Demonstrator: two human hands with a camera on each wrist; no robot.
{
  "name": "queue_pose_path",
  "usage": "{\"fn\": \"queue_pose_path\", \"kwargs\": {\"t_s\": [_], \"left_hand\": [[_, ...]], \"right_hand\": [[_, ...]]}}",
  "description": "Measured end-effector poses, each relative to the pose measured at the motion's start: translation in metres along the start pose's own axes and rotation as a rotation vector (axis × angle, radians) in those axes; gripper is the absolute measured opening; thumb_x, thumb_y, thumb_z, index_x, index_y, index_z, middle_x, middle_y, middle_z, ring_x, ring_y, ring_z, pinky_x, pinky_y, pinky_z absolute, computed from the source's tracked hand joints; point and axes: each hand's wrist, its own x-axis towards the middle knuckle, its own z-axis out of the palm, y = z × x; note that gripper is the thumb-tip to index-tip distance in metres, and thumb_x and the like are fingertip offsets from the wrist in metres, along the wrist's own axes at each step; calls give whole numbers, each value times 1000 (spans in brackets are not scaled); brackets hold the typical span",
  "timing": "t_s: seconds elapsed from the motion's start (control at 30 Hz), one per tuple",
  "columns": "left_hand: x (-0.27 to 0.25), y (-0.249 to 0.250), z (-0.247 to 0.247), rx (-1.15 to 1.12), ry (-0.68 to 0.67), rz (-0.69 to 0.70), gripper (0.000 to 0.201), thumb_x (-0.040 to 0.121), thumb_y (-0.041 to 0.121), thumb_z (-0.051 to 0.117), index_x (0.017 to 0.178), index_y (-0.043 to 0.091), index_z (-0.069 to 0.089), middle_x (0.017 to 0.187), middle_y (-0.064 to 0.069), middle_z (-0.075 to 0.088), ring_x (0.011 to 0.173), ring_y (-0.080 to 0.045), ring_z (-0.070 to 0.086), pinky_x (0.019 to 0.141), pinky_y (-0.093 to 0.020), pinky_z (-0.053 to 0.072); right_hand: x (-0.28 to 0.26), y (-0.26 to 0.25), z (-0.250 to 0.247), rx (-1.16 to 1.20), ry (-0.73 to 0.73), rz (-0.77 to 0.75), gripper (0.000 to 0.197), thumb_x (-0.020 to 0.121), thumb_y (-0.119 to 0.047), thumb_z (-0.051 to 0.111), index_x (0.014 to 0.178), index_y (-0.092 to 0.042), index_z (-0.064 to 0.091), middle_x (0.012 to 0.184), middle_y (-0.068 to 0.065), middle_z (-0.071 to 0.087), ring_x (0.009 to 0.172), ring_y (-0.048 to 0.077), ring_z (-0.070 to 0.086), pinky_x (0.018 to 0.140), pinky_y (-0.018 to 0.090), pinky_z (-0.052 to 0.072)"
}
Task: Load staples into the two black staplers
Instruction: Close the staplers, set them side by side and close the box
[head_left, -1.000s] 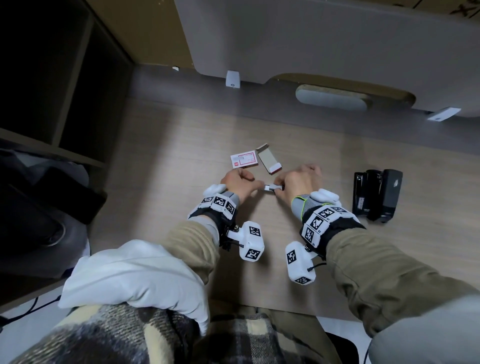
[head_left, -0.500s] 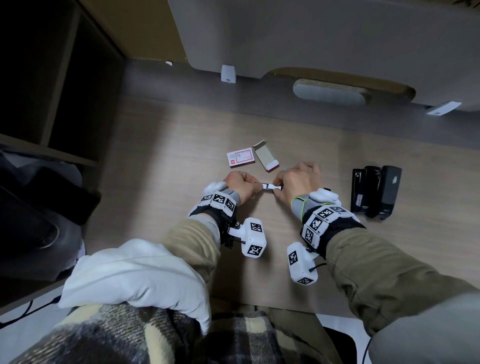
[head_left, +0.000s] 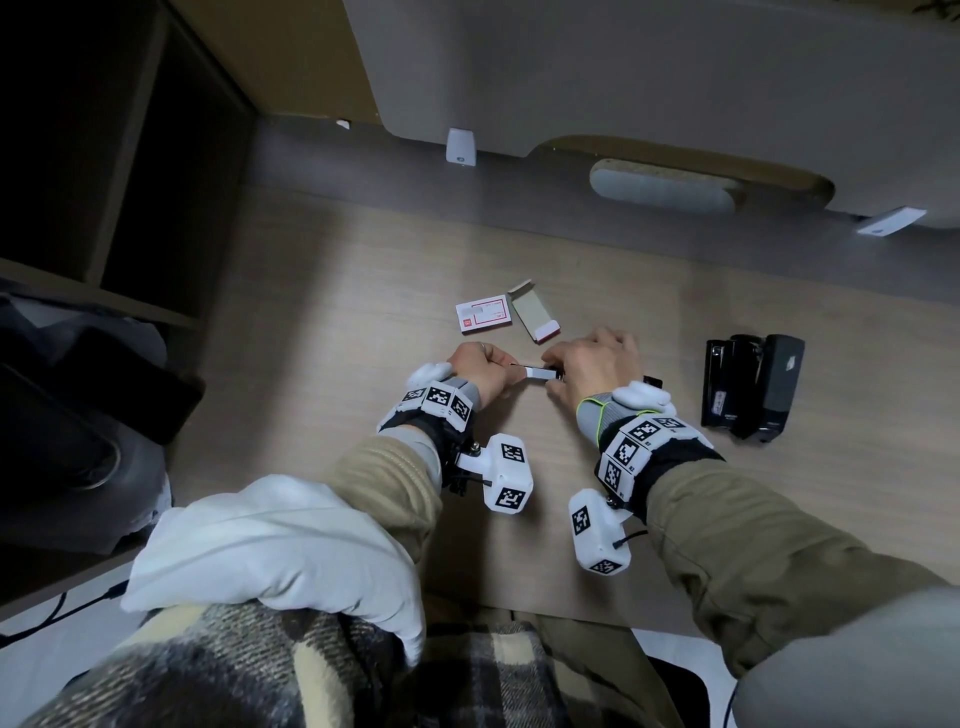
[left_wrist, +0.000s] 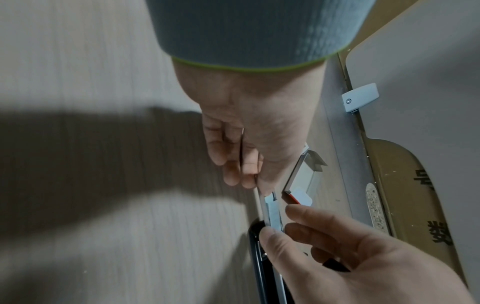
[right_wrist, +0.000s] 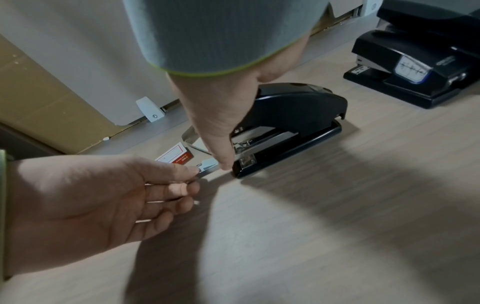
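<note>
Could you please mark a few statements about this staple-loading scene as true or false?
1. The left hand pinches one end of the staple strip. True.
2. The stapler under the right hand is lifted off the desk. False: this stapler sits flat on the desk.
3. Two other staplers stand untouched on the person's right. True.
4. The red-and-white staple box lies right of those two staplers. False: it lies beyond the hands, left of them.
</note>
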Motion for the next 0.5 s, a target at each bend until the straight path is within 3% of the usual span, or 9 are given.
{"fn": "queue_pose_path", "kwargs": {"t_s": [0.23, 0.5], "left_hand": [[-5, 6, 2, 0, -19, 3, 11, 76, 13, 75, 84, 7, 70, 60, -9, 63, 49, -18, 51, 45, -17, 40], [-6, 11, 6, 34, 23, -21, 14, 73, 17, 75, 83, 8, 71, 58, -8, 64, 49, -19, 51, 48, -20, 40]], "right_hand": [[-1, 1, 2, 116, -7, 42, 37, 82, -36, 68, 119, -36, 62, 115, -11, 68, 117, 20, 47, 92, 35, 27], [1, -2, 9, 231, 15, 79, 33, 81, -38, 67, 113, -34, 62, 108, -12, 68, 112, 21, 50, 92, 35, 31]]}}
